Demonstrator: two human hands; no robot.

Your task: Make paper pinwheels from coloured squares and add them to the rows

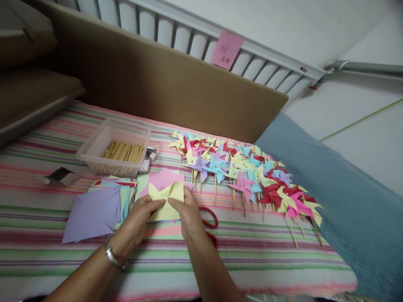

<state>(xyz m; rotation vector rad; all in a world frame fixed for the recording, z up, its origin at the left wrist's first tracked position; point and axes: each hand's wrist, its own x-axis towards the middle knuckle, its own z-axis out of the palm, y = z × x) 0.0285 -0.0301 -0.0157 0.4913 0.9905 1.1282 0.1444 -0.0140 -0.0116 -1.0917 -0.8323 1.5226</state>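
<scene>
Yellow square paper sheet (166, 202) lay near-centre on the striped cloth (267, 260), left hand (138, 220) and right hand (189, 214) clamping fingertips on its inward-folded corners; these likely needed holding flat, tips meeting at centre.

One held yellow sheet (175, 191), one tub (108, 168)

Your hands: left hand (138, 220) and right hand (189, 214) both pinch the yellow paper square (166, 201), fingertips meeting at its middle.
Left of you: stack of coloured paper squares (94, 212), lilac on top.
Far left: clear tub (94, 147) of wooden sticks (123, 152).
Right: spread of finished pinwheels (245, 176).
Under your right wrist: red scissors (211, 220).
</scene>
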